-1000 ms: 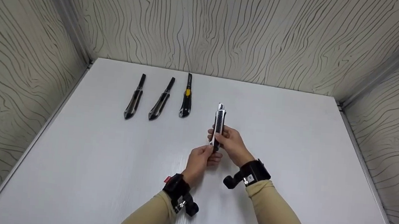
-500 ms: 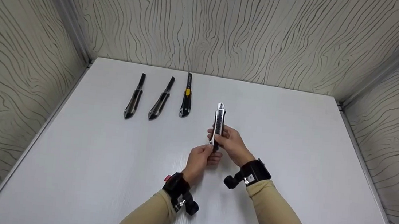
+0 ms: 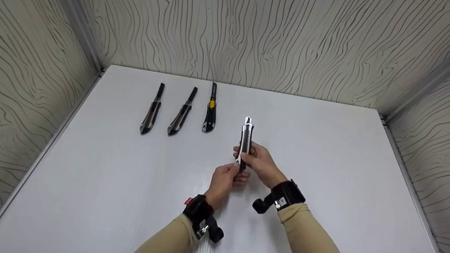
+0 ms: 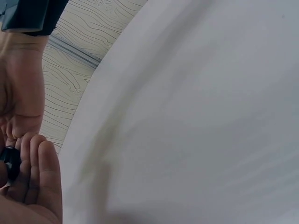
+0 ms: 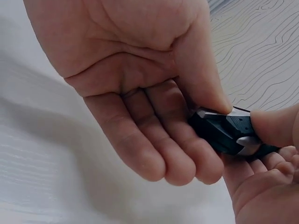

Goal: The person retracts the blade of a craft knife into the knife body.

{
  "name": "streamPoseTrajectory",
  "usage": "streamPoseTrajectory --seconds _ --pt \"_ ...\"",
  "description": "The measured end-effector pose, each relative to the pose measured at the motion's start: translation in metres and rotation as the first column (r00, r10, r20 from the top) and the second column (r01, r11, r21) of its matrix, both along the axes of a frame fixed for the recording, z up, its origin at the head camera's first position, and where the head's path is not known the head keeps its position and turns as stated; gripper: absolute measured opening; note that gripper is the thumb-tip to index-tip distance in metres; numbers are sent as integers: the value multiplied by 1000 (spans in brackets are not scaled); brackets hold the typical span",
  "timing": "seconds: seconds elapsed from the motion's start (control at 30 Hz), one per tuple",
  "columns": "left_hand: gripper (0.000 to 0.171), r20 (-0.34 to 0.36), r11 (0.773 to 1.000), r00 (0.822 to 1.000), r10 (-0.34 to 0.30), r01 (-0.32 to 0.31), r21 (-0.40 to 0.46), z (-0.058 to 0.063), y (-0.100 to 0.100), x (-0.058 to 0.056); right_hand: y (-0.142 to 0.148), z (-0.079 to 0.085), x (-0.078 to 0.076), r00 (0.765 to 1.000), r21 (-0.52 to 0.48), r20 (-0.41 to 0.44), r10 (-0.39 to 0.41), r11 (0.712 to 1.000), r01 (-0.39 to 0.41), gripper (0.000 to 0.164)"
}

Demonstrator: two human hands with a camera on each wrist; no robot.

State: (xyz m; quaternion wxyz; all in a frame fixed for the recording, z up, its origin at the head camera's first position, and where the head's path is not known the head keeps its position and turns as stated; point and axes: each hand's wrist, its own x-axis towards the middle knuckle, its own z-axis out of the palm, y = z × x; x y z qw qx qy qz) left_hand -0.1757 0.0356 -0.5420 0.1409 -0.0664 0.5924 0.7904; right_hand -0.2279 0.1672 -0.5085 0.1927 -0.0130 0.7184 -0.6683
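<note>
A silver and black utility knife points away from me, its short blade tip showing at the far end. My right hand grips the handle from the right, thumb lying along its top. At the butt end my left hand pinches the knife between thumb and fingers. The right wrist view shows the dark butt of the knife between the right thumb and the left thumb. Only a small dark part of the knife appears in the left wrist view, at the left edge.
Three more utility knives lie at the back left of the white table: two black and grey ones and a black one with a yellow slider. Wood-grain panels enclose the back and sides.
The held knife has turned slightly and shifted a little left at its tip. Both hands keep their hold, and the three knives on the table stay where they were.
</note>
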Motion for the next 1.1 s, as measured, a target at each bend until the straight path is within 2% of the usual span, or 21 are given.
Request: streamPoseTrajectory --seconds 0.4,0.63,0.83,0.97,1.1 --pt "39 -49 999 998 -44 42 -25 2 5 3 10 8 -2 998 87 -33 59 995 -56 47" --pt "38 -34 997 997 -67 66 -26 4 10 3 15 7 -2 999 165 -37 -28 986 34 51" --pt "34 -38 991 993 -114 112 -67 3 23 1 29 6 1 996 220 -72 -46 974 61 51" --pt "32 -42 983 988 -147 142 -118 5 34 0 43 6 3 996 249 -73 -59 966 76 52" --pt "32 -10 967 984 -179 174 -184 10 44 -2 58 8 6 995 265 -57 -80 960 93 54"
